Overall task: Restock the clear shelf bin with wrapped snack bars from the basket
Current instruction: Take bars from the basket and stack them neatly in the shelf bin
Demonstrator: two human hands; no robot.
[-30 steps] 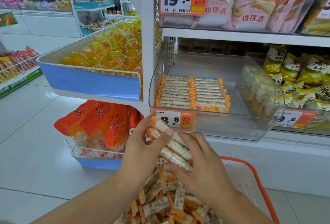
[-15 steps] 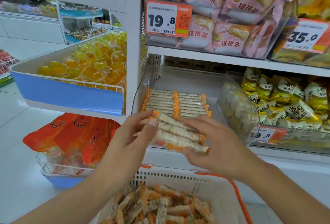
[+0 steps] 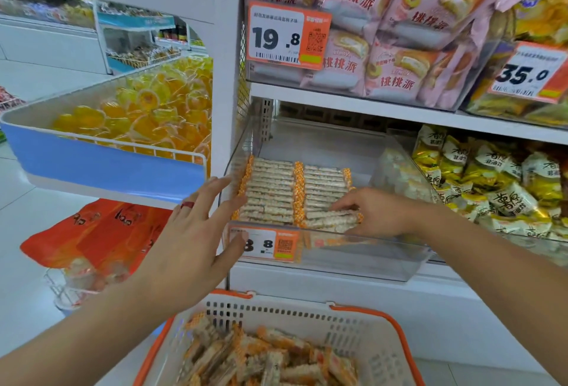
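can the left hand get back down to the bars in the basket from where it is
Probably yes: the left hand is open and holds nothing, the basket sits open-topped right below it, and nothing lies over the bars.

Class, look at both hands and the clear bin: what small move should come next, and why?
Probably the right hand should let go of the snack bars it is setting at the front of the clear bin and draw back; the left hand is already open and empty, and the basket holds more.

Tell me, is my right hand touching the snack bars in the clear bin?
Touching. The head view shows the right hand inside the clear bin, fingers resting on the front snack bars.
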